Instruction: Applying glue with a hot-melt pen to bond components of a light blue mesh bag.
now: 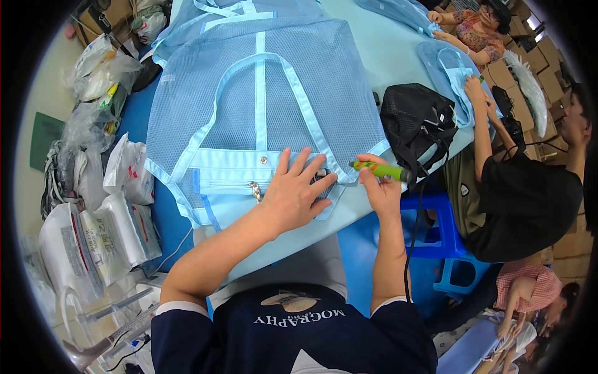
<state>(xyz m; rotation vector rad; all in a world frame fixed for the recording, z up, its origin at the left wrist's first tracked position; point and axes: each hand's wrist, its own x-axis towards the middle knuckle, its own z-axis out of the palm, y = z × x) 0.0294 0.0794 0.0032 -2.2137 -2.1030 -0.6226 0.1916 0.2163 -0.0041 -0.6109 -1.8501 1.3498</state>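
A light blue mesh bag with satin straps lies flat on the pale blue table. Its front pocket has a zipper with a metal pull and a snap button. My left hand presses flat on the pocket's right end, fingers spread. My right hand grips a green pen-shaped tool with a black cord, its tip pointing left at the bag's edge beside my left fingers.
A black mesh bag sits on the table to the right. A person in black handles another blue bag; further people work behind. White plastic bags pile at the left. A blue stool stands below.
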